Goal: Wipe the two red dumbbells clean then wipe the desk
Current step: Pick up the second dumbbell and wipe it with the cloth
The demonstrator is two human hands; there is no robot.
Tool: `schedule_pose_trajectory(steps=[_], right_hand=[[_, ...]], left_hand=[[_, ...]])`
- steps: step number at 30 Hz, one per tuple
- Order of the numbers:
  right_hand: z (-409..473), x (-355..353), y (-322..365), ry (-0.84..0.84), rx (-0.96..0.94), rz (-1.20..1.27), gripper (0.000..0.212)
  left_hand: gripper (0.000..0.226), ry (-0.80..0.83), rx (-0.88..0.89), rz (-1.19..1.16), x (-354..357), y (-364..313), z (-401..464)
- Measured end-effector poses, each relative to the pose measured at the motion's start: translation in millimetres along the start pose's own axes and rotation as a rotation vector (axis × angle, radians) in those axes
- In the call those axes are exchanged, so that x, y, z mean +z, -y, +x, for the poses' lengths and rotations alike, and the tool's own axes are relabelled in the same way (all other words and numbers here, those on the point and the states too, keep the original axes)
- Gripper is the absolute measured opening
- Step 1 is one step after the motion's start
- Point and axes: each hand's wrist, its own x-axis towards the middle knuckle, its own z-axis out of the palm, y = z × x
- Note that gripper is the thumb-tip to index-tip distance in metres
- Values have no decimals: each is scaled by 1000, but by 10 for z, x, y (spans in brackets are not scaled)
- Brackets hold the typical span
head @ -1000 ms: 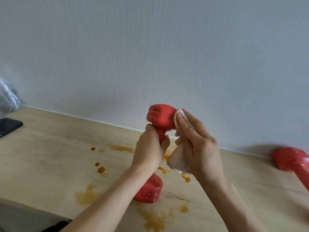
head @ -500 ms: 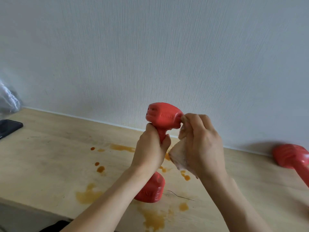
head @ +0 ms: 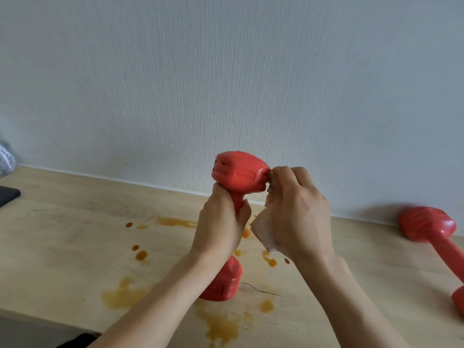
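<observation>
The left hand (head: 221, 227) is wrapped around the handle of a red dumbbell (head: 238, 175), fingers and thumb curled tight on it, holding it upright above the desk (head: 75, 247). Its upper head sits just above the fist, and its lower head shows below the wrist, close over the desk; whether it touches the wood cannot be told. The right hand (head: 298, 214) is just right of the dumbbell, fingers curled around a white cloth (head: 263, 234) and pressing a bunched bit of it against the right side of the upper head. The rest of the cloth hangs under the palm, between the two hands. Brown stains (head: 218, 325) are spattered on the desk below and to the left of the dumbbell, with smaller drops under the cloth. A second dumbbell (head: 426, 227) lies on its side on the desk well to the right of the held one, one head near the wall (head: 226, 71). A dark flat object (head: 7, 195) lies far left of the dumbbell, at the frame edge.
</observation>
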Motion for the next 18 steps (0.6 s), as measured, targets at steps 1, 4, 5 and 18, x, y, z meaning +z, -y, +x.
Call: schedule_pose_trajectory(steps=[1, 4, 5, 18], right_hand=[[-1, -12, 13, 6, -7, -4, 24], [-23, -88, 125, -46, -93, -56, 18], [-32, -113, 166, -66, -123, -81, 17], [-69, -65, 146, 20, -54, -18, 16]], left_hand=[[21, -3, -4, 7, 1, 2, 3], [18, -10, -9, 4, 8, 26, 16], [18, -9, -12, 1, 8, 25, 21], [18, -36, -28, -14, 3, 47, 36]])
